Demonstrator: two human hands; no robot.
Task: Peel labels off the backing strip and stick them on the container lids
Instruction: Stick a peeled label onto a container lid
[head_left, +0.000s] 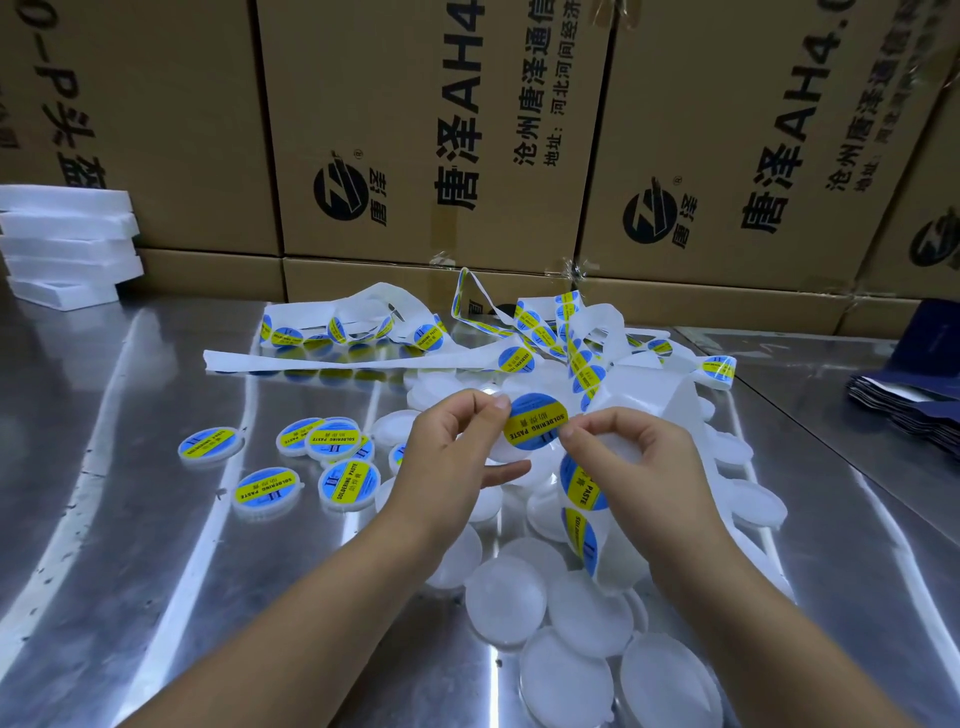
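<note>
Nearest, a heap of bare lids (506, 597) awaits labels. Above it, the left hand (447, 452) grips one lid while the right hand (623, 452) pinches a label (536, 421) against it. Several labelled lids (265, 486) lie finished on the surface (156, 519). Beyond, the backing strip (363, 361) carries many labels; most of the work remains.

"SOLDERING PASTE" on round label (536, 422); "唐泽AH4" on cardboard boxes (395, 78)
</note>
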